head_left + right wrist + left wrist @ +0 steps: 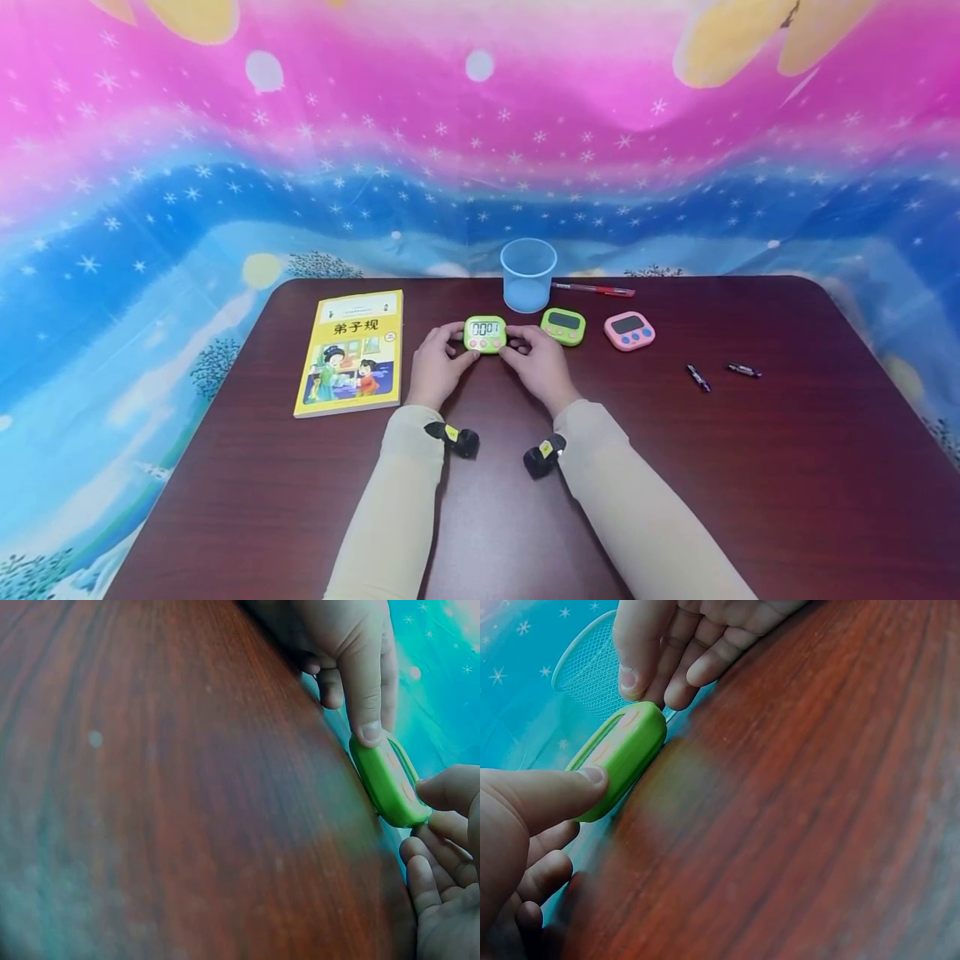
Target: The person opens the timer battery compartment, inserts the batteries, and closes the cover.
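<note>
Both hands hold a green digital timer (485, 334) above the middle of the table, its screen lit and showing digits, with pink buttons below. My left hand (438, 365) pinches its left end between thumb and fingers. At the right end, the thumb and fingertips of my right hand (542, 364) pinch it, the other fingers loosely bent. The wrist views show the timer edge-on, its green side (634, 761) facing the camera. A second green timer (563, 326) with a dark screen lies just beyond the right hand. To its right is a pink timer (629, 331) with blue buttons.
A yellow book (351, 353) lies at the left. Behind the timers stands a blue mesh cup (528, 275), beside a red pen (600, 290). Two small dark batteries (698, 377) lie at the right. A patterned cloth (480, 167) hangs behind the brown table (750, 467).
</note>
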A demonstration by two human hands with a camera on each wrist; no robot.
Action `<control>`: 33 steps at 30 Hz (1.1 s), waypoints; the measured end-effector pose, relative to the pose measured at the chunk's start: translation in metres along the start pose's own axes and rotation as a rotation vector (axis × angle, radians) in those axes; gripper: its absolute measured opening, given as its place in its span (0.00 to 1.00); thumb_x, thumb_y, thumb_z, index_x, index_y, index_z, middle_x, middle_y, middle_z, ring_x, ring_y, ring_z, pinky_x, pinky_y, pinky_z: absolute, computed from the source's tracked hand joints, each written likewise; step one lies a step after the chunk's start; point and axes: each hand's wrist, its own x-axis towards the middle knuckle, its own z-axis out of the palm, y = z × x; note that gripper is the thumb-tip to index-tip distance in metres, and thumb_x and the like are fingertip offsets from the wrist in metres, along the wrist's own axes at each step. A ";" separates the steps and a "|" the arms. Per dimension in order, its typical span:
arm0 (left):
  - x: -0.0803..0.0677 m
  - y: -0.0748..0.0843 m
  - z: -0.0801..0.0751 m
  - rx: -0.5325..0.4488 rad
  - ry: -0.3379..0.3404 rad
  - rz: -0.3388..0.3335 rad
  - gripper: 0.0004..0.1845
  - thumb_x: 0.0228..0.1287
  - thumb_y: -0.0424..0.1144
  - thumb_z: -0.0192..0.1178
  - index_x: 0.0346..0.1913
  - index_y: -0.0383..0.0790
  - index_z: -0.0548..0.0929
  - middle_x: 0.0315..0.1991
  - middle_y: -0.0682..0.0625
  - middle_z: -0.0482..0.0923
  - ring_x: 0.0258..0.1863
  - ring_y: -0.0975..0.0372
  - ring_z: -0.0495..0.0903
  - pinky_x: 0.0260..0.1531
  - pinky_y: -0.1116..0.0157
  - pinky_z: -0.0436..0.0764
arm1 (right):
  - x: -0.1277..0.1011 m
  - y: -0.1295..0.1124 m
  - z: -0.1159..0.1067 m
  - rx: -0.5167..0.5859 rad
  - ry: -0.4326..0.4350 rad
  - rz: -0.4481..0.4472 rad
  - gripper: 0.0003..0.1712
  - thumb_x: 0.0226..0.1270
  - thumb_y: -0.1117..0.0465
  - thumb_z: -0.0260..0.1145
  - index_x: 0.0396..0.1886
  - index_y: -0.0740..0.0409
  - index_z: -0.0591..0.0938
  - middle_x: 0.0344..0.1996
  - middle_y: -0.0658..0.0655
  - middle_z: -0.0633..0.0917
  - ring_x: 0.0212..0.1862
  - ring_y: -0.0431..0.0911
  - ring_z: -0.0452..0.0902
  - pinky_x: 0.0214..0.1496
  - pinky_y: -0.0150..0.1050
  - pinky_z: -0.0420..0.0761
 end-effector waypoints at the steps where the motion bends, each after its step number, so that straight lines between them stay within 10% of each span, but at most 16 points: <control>1: 0.000 0.000 0.000 -0.002 0.002 0.000 0.27 0.61 0.42 0.73 0.63 0.48 0.79 0.49 0.53 0.79 0.42 0.59 0.77 0.45 0.61 0.78 | 0.000 0.000 0.000 0.001 -0.001 0.002 0.22 0.66 0.61 0.71 0.59 0.60 0.82 0.53 0.59 0.83 0.53 0.51 0.80 0.58 0.43 0.82; 33: 0.000 0.002 -0.001 0.047 -0.011 -0.003 0.27 0.63 0.45 0.71 0.64 0.44 0.80 0.50 0.52 0.79 0.44 0.59 0.78 0.47 0.60 0.80 | -0.001 0.005 -0.003 0.006 -0.007 -0.031 0.21 0.66 0.61 0.71 0.59 0.59 0.83 0.54 0.58 0.83 0.54 0.51 0.80 0.59 0.44 0.82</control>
